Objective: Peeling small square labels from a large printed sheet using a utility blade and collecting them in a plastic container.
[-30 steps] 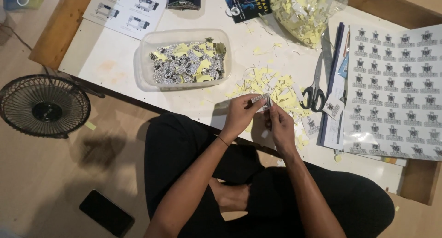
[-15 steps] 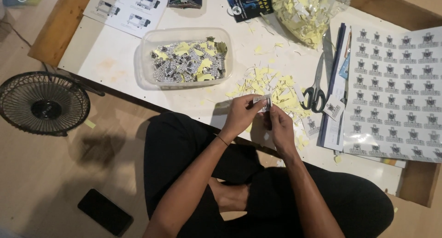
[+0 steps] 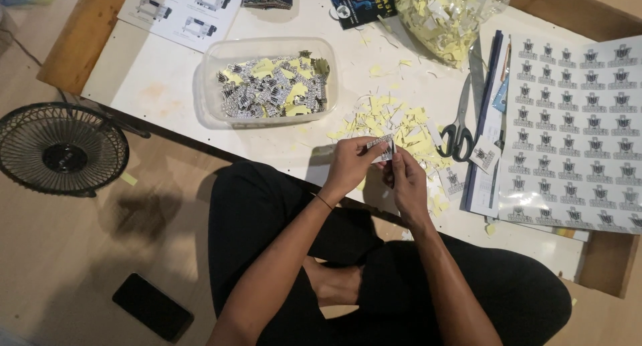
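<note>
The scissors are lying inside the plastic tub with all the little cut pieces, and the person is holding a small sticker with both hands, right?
Not quite. In the head view the scissors lie on the white table, right of the yellow scraps, not inside the plastic tub. The rest holds: the tub has the little cut pieces, and the left hand and right hand pinch a small sticker.

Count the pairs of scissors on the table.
1: the scissors lie on the white table, right of the yellow paper scraps, beside the sticker sheet. Others could be hidden under papers.

The sticker [image 3: 382, 145] is mostly hidden between both hands; its print is unreadably small.
</note>
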